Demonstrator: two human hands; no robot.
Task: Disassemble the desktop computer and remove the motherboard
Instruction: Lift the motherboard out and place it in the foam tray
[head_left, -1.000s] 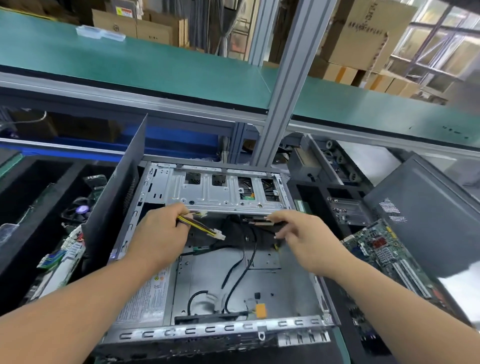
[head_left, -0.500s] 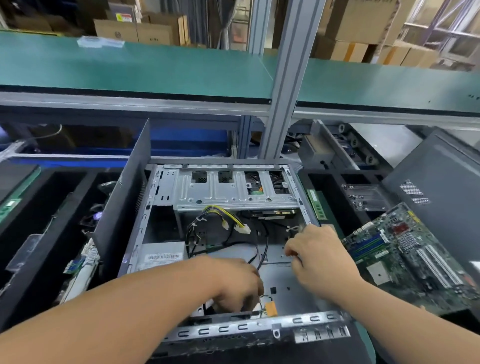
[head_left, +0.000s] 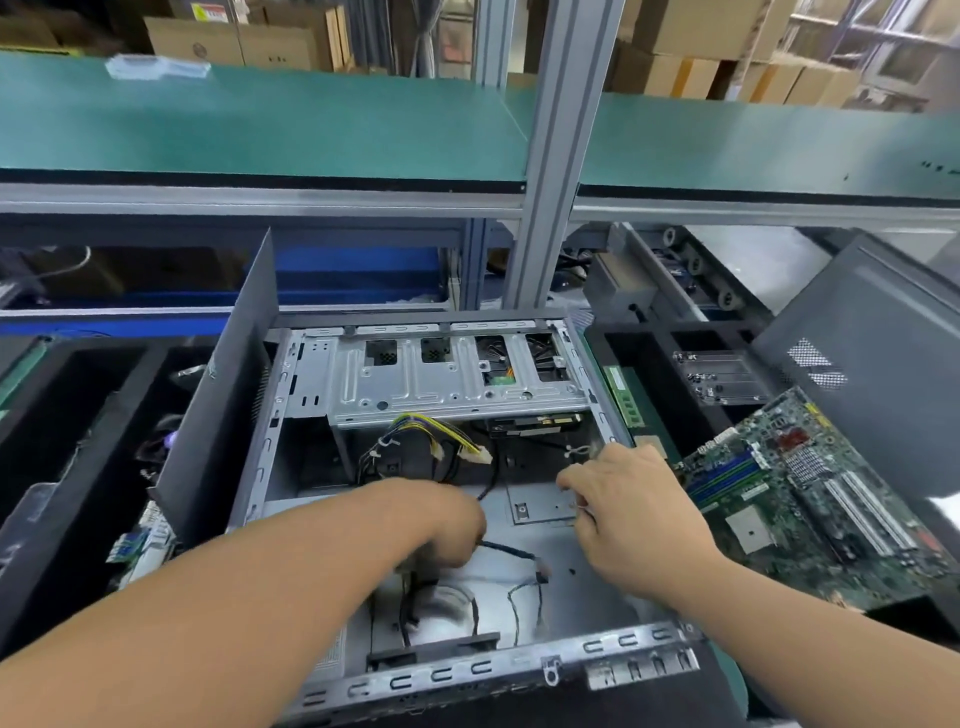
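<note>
Black cable (head_left: 511, 550) now lifted by left hand (head_left: 451, 525), fingers curled on it, right hand (head_left: 626, 512) shifted nearer, fingers unclear

Open computer case (head_left: 447, 384) centre, motherboard (head_left: 810, 499) right of it, side panel (head_left: 223, 395) leaning left

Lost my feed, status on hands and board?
Left hand grips a black cable. Right hand pinches thin wires. Motherboard out, right of case.
</note>
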